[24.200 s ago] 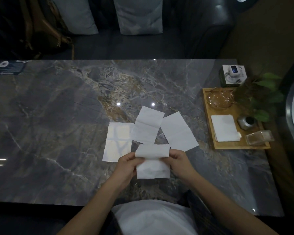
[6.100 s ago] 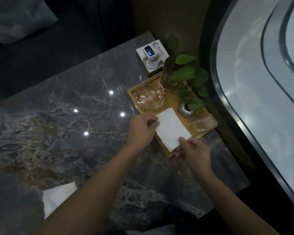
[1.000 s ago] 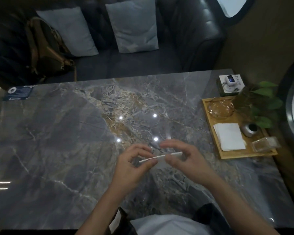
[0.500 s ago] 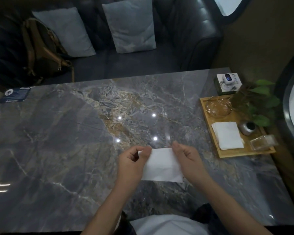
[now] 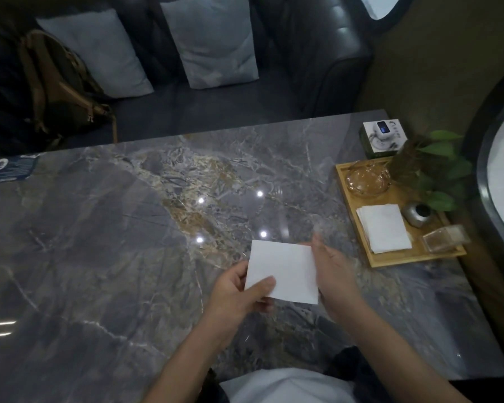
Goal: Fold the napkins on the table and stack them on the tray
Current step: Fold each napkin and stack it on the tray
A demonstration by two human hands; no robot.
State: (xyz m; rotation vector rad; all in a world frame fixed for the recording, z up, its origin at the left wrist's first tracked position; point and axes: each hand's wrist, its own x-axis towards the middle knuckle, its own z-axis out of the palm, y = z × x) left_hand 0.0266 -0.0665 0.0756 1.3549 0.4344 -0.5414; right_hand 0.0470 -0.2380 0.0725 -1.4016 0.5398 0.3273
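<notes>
The left hand (image 5: 236, 292) pinches a folded white napkin (image 5: 282, 271) at its lower left corner, thumb lying on top of the sheet and the other fingers (image 5: 239, 271) curled beneath it, closed on the paper. The right hand (image 5: 332, 271) stands at the napkin's right edge with its fingers loosely spread and blurred; the palm side meets the edge, but whether they grip the sheet cannot be told. The napkin is a flat rectangle held just above the desk (image 5: 99, 257), between the two hands. Under them the desk is a polished dark grey marble slab with brown and white veining, and small bright spots of ceiling light reflect just beyond the fingertips. To the right of the right hand, well apart from it, a wooden tray (image 5: 358, 225) sits near the desk's right edge and carries a stack of folded napkins (image 5: 383, 228), a glass dish (image 5: 365, 178) beyond the stack, a small round metal pot (image 5: 416, 213) and a clear box (image 5: 445, 238) on the stack's far side. A leafy plant (image 5: 437, 167) overhangs the tray's back corner, and a small white boxed device (image 5: 383, 135) stands beyond it. Far to the left of the left hand a blue card (image 5: 10, 168) lies at the desk's edge. Across the desk from the fingers runs a dark leather sofa (image 5: 317, 62) with two pale grey cushions (image 5: 216, 42) and a brown bag (image 5: 61, 82).
</notes>
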